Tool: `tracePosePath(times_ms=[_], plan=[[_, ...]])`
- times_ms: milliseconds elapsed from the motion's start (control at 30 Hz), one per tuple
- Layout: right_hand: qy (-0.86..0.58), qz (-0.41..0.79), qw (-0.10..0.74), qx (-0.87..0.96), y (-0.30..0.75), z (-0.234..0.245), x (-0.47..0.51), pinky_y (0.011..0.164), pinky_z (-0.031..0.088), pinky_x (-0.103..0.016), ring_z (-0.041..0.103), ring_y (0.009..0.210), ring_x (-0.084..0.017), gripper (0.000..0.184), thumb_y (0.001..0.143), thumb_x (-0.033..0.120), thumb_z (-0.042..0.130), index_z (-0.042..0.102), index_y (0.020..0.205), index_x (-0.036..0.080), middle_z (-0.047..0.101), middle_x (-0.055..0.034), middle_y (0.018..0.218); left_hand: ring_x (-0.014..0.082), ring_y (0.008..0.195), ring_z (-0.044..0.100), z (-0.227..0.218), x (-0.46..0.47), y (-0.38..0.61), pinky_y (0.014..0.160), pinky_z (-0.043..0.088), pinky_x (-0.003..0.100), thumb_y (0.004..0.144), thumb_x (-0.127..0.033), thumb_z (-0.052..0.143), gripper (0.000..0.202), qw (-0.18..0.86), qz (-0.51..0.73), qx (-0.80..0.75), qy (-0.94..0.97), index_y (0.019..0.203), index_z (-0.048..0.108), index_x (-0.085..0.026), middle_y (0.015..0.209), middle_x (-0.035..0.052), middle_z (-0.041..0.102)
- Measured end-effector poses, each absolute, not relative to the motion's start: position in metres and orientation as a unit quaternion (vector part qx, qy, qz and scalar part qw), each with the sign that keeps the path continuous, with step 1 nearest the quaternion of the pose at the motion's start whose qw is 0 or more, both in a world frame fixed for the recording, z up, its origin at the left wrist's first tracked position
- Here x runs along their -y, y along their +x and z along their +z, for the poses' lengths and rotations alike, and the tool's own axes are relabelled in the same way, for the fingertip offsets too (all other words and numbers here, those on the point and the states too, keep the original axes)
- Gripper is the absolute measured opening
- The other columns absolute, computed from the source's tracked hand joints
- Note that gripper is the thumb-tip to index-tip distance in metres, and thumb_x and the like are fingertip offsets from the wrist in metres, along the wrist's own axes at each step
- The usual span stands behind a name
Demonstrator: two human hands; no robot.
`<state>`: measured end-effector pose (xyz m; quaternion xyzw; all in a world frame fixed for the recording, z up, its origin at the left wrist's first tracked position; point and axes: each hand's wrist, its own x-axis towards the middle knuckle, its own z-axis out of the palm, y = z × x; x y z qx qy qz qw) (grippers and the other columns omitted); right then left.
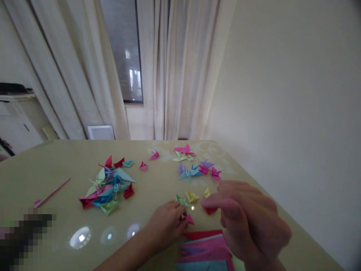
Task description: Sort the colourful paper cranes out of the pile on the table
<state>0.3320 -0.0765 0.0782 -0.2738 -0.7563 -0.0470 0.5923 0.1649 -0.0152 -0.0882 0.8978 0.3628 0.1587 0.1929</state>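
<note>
Fingers of our left hand (166, 223) curled inward, the pink folded paper (190, 219) just beyond their tips; our right hand (249, 220), fingers bent, overlapped the red folded paper (210, 211). We could not tell whether either gripped.

A pink origami piece (190, 219) shows one pointed end, the rest hidden. Beyond it lies a light-green origami piece (182, 200); rightward, a partly covered red origami piece (210, 211).
</note>
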Motion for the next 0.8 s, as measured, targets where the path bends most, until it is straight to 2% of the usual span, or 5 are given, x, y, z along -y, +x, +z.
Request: tracePosePath(times_ms=[233, 400, 533, 633, 800], plan=[[-0.308, -0.077, 0.574, 0.755, 0.342, 0.077, 0.066, 0.056, 0.049, -0.028, 0.062, 0.05, -0.013, 0.033, 0.108, 0.022, 0.052, 0.072, 0.082, 0.021, 0.065, 0.0016, 0.058, 0.0274, 0.111, 0.068, -0.051, -0.049, 0.091, 0.097, 0.05, 0.038, 0.105, -0.029, 0.051, 0.021, 0.073, 0.1, -0.544, 0.83, 0.104, 0.07, -0.021, 0.111, 0.0105, 0.073], [-0.34, -0.059, 0.551, 0.76, 0.341, 0.072, 0.042, 0.055, 0.043, -0.024, 0.059, 0.047, -0.01, 0.037, 0.11, 0.023, 0.05, 0.071, 0.079, 0.02, 0.063, 0.0032, 0.056, 0.0321, 0.111, 0.069, -0.06, -0.079, 0.018, 0.098, 0.05, 0.043, 0.088, -0.018, 0.062, 0.023, 0.053, 0.002, -0.625, 0.779, 0.109, 0.072, -0.017, 0.118, 0.0153, 0.069], [-0.485, -0.013, 0.354, 0.799, 0.333, 0.06, 0.013, 0.055, 0.034, -0.026, 0.058, 0.051, -0.012, 0.045, 0.112, 0.039, 0.046, 0.07, 0.078, 0.02, 0.063, 0.0022, 0.057, 0.0261, 0.097, 0.072, -0.072, -0.081, 0.013, 0.087, 0.053, 0.037, 0.083, -0.01, 0.058, 0.023, 0.096, -0.002, -0.594, 0.799, 0.101, 0.07, -0.019, 0.113, 0.0114, 0.068], [-0.518, 0.063, 0.218, 0.825, 0.326, 0.05, 0.001, 0.062, 0.036, -0.027, 0.069, 0.069, -0.017, 0.037, 0.11, 0.047, 0.051, 0.076, 0.098, 0.022, 0.076, -0.0014, 0.076, 0.0204, 0.099, 0.071, -0.069, -0.074, 0.033, 0.087, 0.051, 0.03, 0.083, -0.005, 0.056, 0.025, 0.129, 0.015, -0.539, 0.832, 0.099, 0.067, -0.021, 0.11, 0.0061, 0.067], [-0.532, 0.107, 0.161, 0.824, 0.32, 0.038, -0.005, 0.072, 0.041, -0.029, 0.074, 0.091, -0.023, 0.029, 0.11, 0.04, 0.053, 0.076, 0.112, 0.022, 0.081, -0.0065, 0.101, 0.0152, 0.088, 0.067, -0.036, -0.044, 0.073, 0.08, 0.053, 0.027, 0.09, -0.015, 0.063, 0.024, 0.236, 0.198, -0.413, 0.857, 0.111, 0.057, -0.025, 0.115, 0.0023, 0.062]])
